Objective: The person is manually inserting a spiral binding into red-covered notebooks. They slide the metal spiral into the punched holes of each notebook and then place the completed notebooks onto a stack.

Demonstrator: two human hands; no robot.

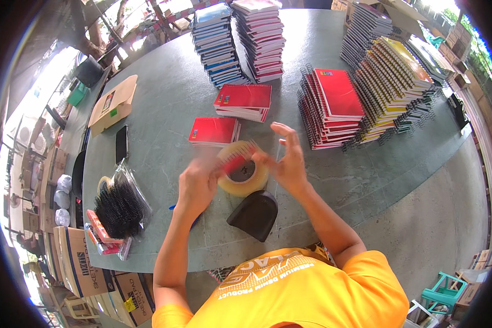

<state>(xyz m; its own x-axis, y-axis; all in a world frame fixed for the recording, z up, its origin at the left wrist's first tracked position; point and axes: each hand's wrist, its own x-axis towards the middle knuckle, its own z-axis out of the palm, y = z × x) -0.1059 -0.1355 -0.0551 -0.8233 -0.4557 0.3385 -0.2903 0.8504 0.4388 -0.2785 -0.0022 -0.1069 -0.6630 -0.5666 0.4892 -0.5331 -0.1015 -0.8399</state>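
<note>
Grey tabletop (161,101) bears notebook stacks (262,46) and, under the left hand's (197,183) gripped red notebook (235,163), a tape roll (241,187); right grip (288,167) unclear.

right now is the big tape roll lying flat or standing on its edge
Lying flat: the tape roll shows its round side and centre hole from above.

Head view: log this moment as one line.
left hand: holding blurred red notebook; right hand: at its other end; tape roll: on table; nearest red stack: beyond hands
</note>
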